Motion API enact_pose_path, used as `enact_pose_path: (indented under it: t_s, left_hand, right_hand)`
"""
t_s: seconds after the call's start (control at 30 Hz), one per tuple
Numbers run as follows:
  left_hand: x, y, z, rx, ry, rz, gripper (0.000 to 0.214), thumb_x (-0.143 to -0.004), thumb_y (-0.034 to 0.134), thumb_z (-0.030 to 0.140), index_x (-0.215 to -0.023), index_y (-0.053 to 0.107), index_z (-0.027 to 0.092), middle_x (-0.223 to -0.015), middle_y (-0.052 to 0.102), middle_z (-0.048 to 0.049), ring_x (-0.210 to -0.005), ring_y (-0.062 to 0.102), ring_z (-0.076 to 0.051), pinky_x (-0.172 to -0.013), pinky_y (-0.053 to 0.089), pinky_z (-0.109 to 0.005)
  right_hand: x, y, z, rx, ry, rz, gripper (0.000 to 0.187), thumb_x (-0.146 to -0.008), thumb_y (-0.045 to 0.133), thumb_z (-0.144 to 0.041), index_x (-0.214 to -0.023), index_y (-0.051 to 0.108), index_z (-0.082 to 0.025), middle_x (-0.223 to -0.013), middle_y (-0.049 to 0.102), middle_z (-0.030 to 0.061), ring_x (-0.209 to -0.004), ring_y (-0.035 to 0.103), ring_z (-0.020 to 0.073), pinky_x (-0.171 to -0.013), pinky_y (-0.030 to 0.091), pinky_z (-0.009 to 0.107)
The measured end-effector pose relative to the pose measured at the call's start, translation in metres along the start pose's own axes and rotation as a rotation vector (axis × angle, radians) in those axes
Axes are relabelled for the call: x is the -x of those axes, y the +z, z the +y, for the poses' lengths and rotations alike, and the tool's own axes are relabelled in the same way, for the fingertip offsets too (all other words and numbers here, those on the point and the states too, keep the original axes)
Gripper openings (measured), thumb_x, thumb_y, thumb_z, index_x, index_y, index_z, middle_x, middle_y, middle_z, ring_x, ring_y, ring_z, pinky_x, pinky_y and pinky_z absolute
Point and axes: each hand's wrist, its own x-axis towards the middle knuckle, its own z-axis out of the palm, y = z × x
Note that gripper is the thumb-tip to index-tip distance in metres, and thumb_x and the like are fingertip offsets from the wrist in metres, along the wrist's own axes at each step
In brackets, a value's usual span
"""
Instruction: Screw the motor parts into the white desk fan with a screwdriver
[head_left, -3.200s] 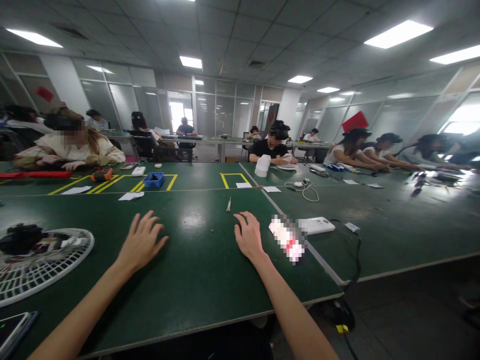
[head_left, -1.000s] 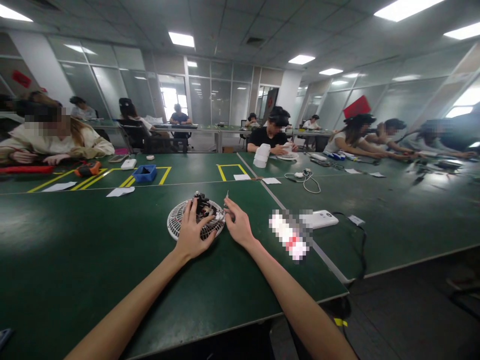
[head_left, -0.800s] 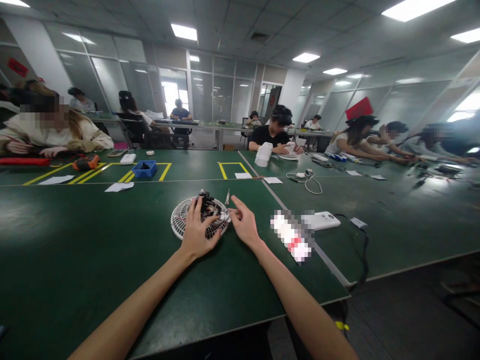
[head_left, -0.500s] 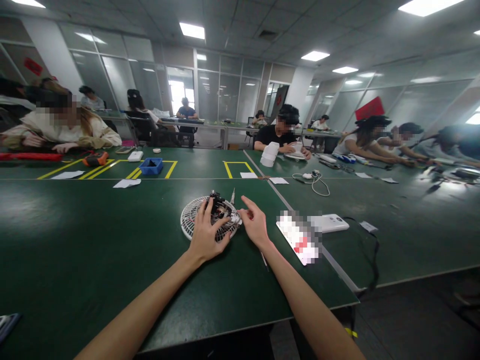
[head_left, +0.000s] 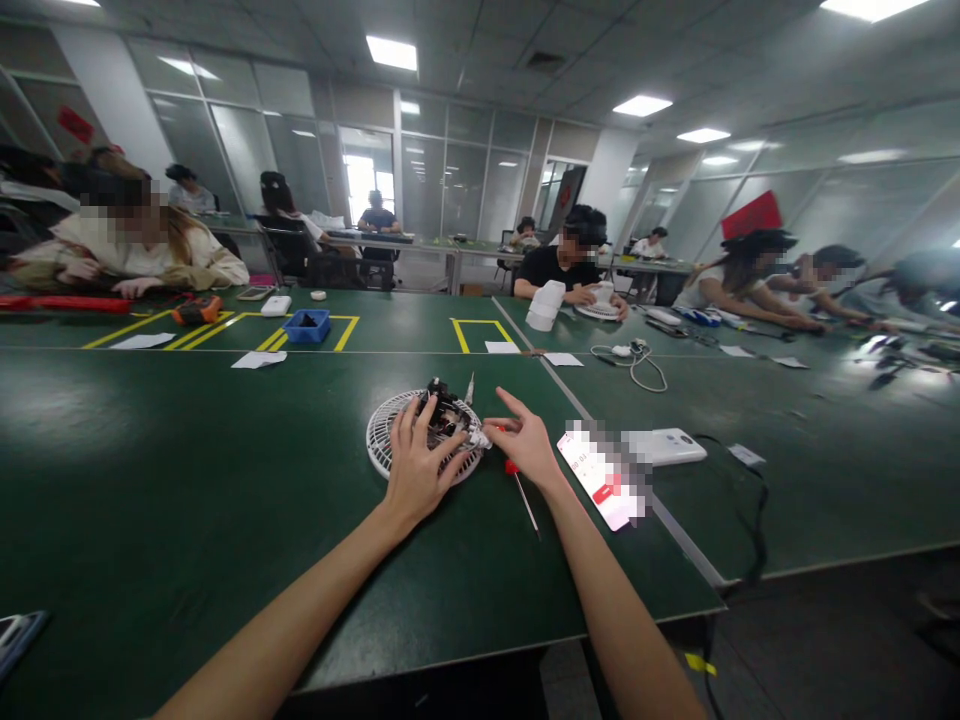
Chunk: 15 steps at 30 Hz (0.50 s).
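A round white fan grille lies on the green table, with a black motor assembly and loose wiring on top. My left hand grips the fan assembly from above, fingers over the motor and thumb towards a small white part at the right. Beside that part is my right hand, its index finger stretched out and apart from the lower fingertips. Nothing held shows in it. Under my right hand lies a red-handled screwdriver, shaft towards me. A slim pointed tool stands out behind the grille.
A lit phone and a white device lie right of my hands. Farther back are a blue bin, a white cable, paper slips and white cup-like parts. Co-workers sit across the table.
My right hand has shifted slightly right, away from the white part, and more of the red-handled screwdriver shows. My left hand stays on the fan assembly. The view has moved slightly.
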Motion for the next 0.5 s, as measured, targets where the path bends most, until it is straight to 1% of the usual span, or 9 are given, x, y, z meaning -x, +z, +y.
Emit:
enact_pose_path:
  t_s: [0.1, 0.2, 0.27, 0.3, 0.37, 0.43, 0.5]
  left_hand:
    - [0.001, 0.003, -0.001, 0.005, -0.005, 0.009, 0.028, -0.089, 0.071, 0.031, -0.117, 0.074, 0.030, -0.168, 0.026, -0.0082, -0.152, 0.025, -0.042, -0.114, 0.035, -0.069]
    - [0.001, 0.005, -0.002, 0.001, -0.003, 0.016, 0.026, -0.090, 0.070, 0.032, -0.115, 0.075, 0.029, -0.166, 0.028, -0.0098, -0.152, 0.026, -0.042, -0.113, 0.035, -0.070]
    - [0.001, 0.005, -0.002, 0.003, -0.005, 0.019, 0.026, -0.090, 0.070, 0.033, -0.115, 0.075, 0.028, -0.164, 0.030, -0.0106, -0.151, 0.026, -0.042, -0.113, 0.036, -0.070]
    - [0.000, 0.005, -0.002, 0.006, -0.005, 0.020, 0.026, -0.090, 0.070, 0.033, -0.115, 0.075, 0.028, -0.164, 0.031, -0.0108, -0.151, 0.027, -0.042, -0.113, 0.036, -0.070]
    - [0.000, 0.004, -0.002, 0.014, 0.001, 0.019, 0.025, -0.090, 0.070, 0.033, -0.115, 0.075, 0.028, -0.163, 0.032, -0.0113, -0.151, 0.027, -0.041, -0.113, 0.036, -0.070]
    - [0.000, 0.003, -0.002, 0.021, 0.009, 0.022, 0.025, -0.090, 0.070, 0.032, -0.114, 0.075, 0.028, -0.162, 0.034, -0.0117, -0.150, 0.028, -0.041, -0.114, 0.036, -0.070]
    - [-0.001, 0.002, -0.003, 0.027, 0.019, 0.026, 0.025, -0.090, 0.070, 0.032, -0.114, 0.074, 0.028, -0.160, 0.035, -0.0123, -0.150, 0.029, -0.041, -0.114, 0.036, -0.069]
  right_hand:
    - [-0.001, -0.009, -0.004, -0.021, 0.051, -0.060, 0.088, -0.070, 0.083, -0.027, -0.151, 0.048, -0.017, -0.102, 0.079, 0.0097, -0.099, 0.075, 0.0258, -0.089, 0.061, 0.040]
    - [-0.002, -0.016, -0.006, -0.066, 0.139, -0.113, 0.092, -0.071, 0.084, -0.026, -0.153, 0.045, -0.016, -0.090, 0.080, 0.0059, -0.090, 0.076, 0.0239, -0.088, 0.061, 0.039]
    - [-0.003, -0.019, -0.005, -0.086, 0.196, -0.128, 0.090, -0.072, 0.085, -0.025, -0.152, 0.046, -0.015, -0.088, 0.080, 0.0059, -0.085, 0.076, 0.0234, -0.086, 0.062, 0.039]
    - [-0.003, -0.020, -0.005, -0.091, 0.217, -0.127, 0.087, -0.071, 0.085, -0.024, -0.150, 0.049, -0.015, -0.090, 0.080, 0.0067, -0.085, 0.076, 0.0236, -0.085, 0.062, 0.039]
    - [-0.004, -0.020, -0.003, -0.092, 0.238, -0.112, 0.080, -0.069, 0.086, -0.022, -0.144, 0.058, -0.018, -0.105, 0.079, 0.0094, -0.088, 0.076, 0.0246, -0.085, 0.062, 0.039]
    - [-0.004, -0.021, -0.001, -0.094, 0.239, -0.096, 0.072, -0.067, 0.086, -0.021, -0.136, 0.065, -0.022, -0.127, 0.073, 0.0110, -0.095, 0.076, 0.0258, -0.087, 0.062, 0.039]
    - [-0.005, -0.020, 0.001, -0.092, 0.237, -0.086, 0.067, -0.066, 0.086, -0.021, -0.131, 0.069, -0.023, -0.140, 0.066, 0.0114, -0.103, 0.074, 0.0272, -0.091, 0.061, 0.041]
